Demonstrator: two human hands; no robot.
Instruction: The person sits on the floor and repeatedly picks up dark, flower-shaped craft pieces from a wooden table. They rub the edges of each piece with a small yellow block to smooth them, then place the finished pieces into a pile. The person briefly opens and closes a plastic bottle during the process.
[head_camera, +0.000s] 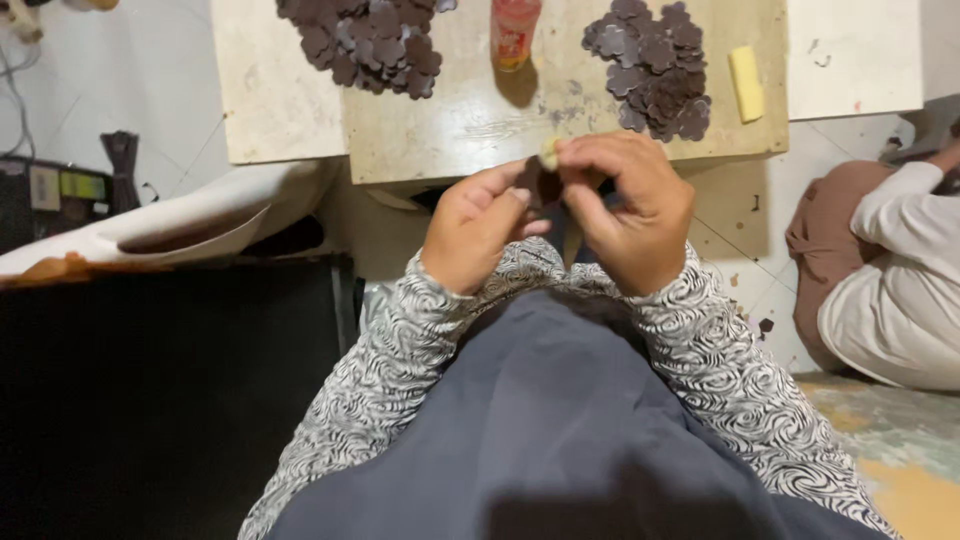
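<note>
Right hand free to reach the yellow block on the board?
Probably not yet: the right hand and left hand pinch a dark piece. The path to the yellow block looks open.

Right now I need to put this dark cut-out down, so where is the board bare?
The board is bare along its near edge, left of the hands. A second strip lies between the left pile of flower-shaped pieces and the red bottle. It is crowded around the right pile and the yellow block.

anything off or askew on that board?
Nothing stands out. Both hands pinch one dark flower-shaped piece; two loose piles of the same pieces, a red bottle and a yellow block sit on the board.
</note>
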